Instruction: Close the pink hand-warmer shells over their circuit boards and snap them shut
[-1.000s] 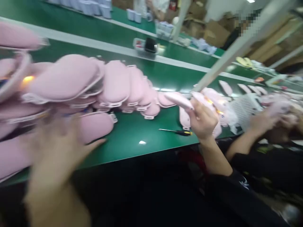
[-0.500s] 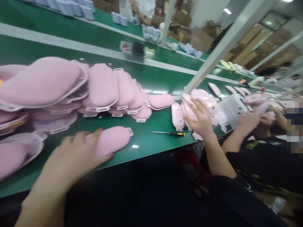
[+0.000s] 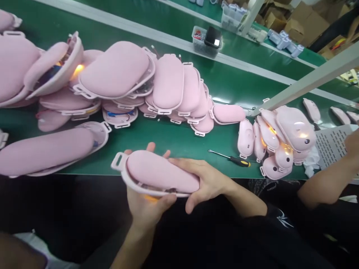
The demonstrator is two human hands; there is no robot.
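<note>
A pink oval plastic casing point(image 3: 157, 170) with a strap loop at its left end is held above the front edge of the bench. Its two shells stand slightly apart along the near side, and an orange glow shows beneath. My left hand point(image 3: 146, 205) cups the casing from below, thumb along the near rim and fingertips showing behind it. Around the right end, my right hand point(image 3: 206, 179) grips it, with fingers over the top and thumb at the near side. Another long pink casing point(image 3: 50, 149) lies on the bench to the left.
Pink casings point(image 3: 117, 71) lie heaped along the green bench point(image 3: 174, 144). A screwdriver point(image 3: 238, 161) and more casings point(image 3: 294, 129) are on the right, near a slanted post point(image 3: 303, 80). Behind stands a clear bin point(image 3: 206, 43). A co-worker's arm point(image 3: 331, 179) is at far right.
My right hand has left the right-hand pile and come to the casing. The casing has been lifted, and my left hand has moved from over it to underneath. The view has shifted.
</note>
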